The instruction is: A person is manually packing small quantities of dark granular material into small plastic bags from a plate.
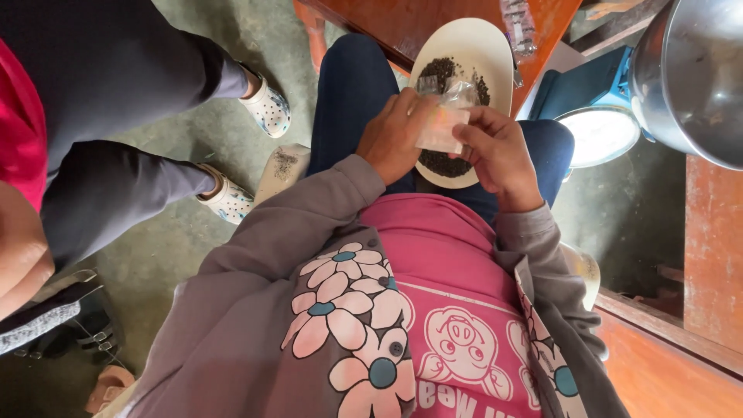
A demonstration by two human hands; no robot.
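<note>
Small clear plastic bag [443,124] — pinched between left hand [395,135] and right hand [499,151], above cream oval bowl [495,46] of dark grains [441,71]. Step: bagging; next — steady hold, mouth open.

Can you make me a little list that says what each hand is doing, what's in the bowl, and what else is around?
left hand: pinches the left edge of a small clear plastic bag
right hand: grips the bag's right side
bag: held over the bowl, contents too blurred to tell
bowl: cream, on the lap, holding small dark grains
right of the lap: blue scale beside a big metal pan
left: another person's legs in white clogs
</note>
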